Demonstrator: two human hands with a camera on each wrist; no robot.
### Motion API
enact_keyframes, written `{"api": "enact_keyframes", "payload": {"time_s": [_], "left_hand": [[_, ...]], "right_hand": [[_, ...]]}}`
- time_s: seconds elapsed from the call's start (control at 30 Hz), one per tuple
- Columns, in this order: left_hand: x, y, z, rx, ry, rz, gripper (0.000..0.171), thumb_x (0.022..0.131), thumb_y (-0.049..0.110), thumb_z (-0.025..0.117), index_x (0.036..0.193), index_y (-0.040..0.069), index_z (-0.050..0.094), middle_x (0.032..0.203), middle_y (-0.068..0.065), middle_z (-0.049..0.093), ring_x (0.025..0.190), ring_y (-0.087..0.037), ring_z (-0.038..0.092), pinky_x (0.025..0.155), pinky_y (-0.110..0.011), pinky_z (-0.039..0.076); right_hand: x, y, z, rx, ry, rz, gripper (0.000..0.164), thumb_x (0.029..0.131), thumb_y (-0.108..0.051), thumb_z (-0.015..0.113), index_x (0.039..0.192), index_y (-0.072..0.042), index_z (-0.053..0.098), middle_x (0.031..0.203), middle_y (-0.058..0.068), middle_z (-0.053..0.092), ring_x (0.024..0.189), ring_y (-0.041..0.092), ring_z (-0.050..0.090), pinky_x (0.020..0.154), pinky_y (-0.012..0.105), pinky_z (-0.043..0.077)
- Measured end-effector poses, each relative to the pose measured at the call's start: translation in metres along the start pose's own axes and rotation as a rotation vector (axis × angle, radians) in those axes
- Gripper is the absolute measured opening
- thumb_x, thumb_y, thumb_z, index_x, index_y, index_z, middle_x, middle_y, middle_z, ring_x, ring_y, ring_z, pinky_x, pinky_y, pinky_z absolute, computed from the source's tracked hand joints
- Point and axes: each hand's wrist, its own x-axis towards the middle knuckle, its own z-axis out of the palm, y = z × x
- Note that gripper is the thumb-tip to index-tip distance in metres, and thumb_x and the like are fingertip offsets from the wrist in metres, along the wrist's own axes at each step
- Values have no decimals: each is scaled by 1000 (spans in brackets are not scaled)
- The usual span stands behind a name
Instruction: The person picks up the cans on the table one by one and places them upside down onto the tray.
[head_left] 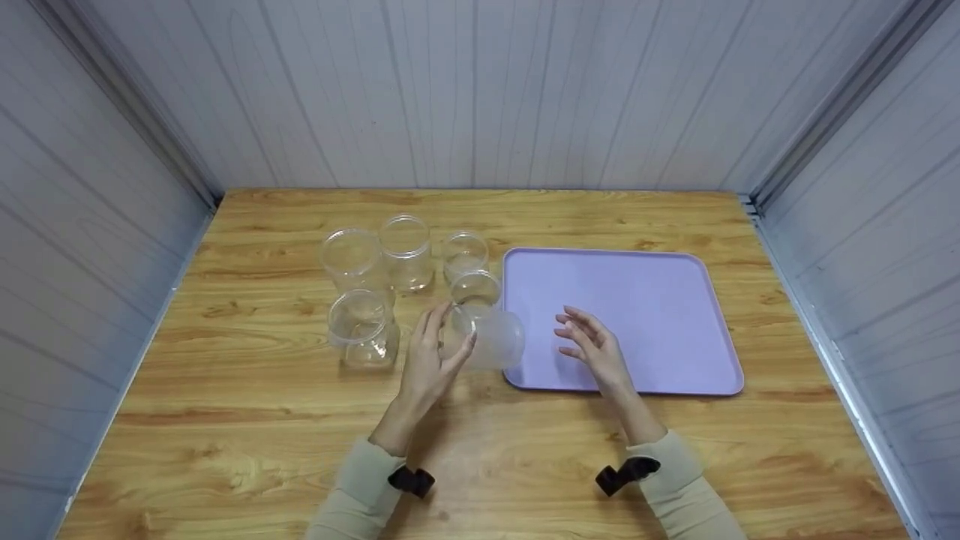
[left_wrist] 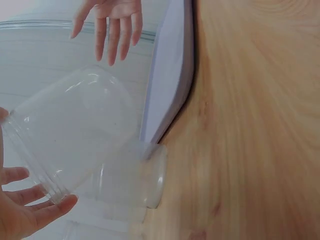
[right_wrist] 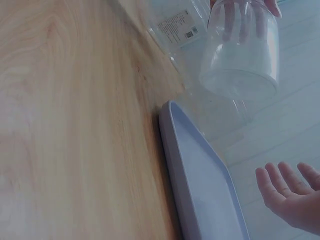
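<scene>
My left hand (head_left: 430, 361) grips a clear plastic jar (head_left: 496, 339) by its rim. The jar is tipped on its side, its base pointing right toward the left edge of the lilac tray (head_left: 637, 322). In the left wrist view the thumb and fingers wrap the ribbed mouth of the held jar (left_wrist: 75, 135). Over the tray's left part hovers my right hand (head_left: 596, 349), fingers spread and slightly bent, with nothing in it. Just behind the held jar stands another clear jar (head_left: 476, 283), partly hidden by it.
Several more clear jars stand upright on the wooden table: a small round jar (head_left: 465, 251), a jar at the back (head_left: 406, 251), a tall jar (head_left: 351, 259) and a square-based jar (head_left: 361, 330) nearest on the left. Pale panel walls (head_left: 480, 97) enclose the table.
</scene>
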Motion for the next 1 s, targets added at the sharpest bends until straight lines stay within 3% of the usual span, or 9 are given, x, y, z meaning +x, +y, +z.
{"api": "enact_keyframes", "payload": {"time_s": [0.1, 0.3, 0.53, 0.67, 0.83, 1.0], "left_hand": [[-1, 0, 5, -58, -5, -1, 56, 81, 35, 60, 127, 7, 44, 112, -10, 49, 95, -30, 51, 65, -33, 51], [-1, 1, 13, -142, -9, -1, 53, 82, 32, 57, 129, 11, 43, 112, -11, 49, 93, -29, 51, 64, -30, 50], [-2, 2, 20, -246, -8, -5, 50, 83, 23, 57, 128, 8, 43, 111, -12, 49, 87, -23, 54, 62, -25, 50], [-3, 4, 24, -287, -5, -20, 47, 83, 16, 57, 127, 6, 43, 109, -14, 49, 86, -25, 55, 62, -30, 51], [-2, 22, 20, -354, -1, -9, 44, 83, 8, 53, 125, -1, 43, 109, -22, 47, 89, -30, 53, 61, -39, 51], [-2, 37, 16, -386, -8, 21, 43, 81, 8, 48, 122, -3, 42, 107, -25, 46, 88, -32, 52, 59, -37, 52]], "right_hand": [[-7, -23, 14, 6, -8, 50, 49, 90, -22, 50, 128, 7, 37, 124, 27, 43, 104, 31, 51, 81, 45, 46], [-10, -35, 24, 81, -43, 147, 44, 93, -11, 44, 132, 6, 31, 129, 27, 37, 111, 36, 45, 86, 50, 42], [-10, -34, 24, 120, -151, 140, 49, 93, -12, 44, 136, 2, 26, 135, 28, 27, 116, 46, 33, 86, 48, 42], [-10, -35, 24, 119, -186, 142, 51, 92, -12, 46, 137, 0, 25, 137, 27, 24, 116, 46, 32, 87, 51, 40], [-9, -36, 23, 99, -240, 145, 52, 92, -11, 45, 139, -6, 24, 138, 23, 24, 118, 44, 33, 88, 56, 37], [-8, -38, 22, 129, -315, 142, 58, 91, -9, 46, 141, -9, 18, 140, 23, 17, 119, 46, 26, 91, 60, 30]]}}
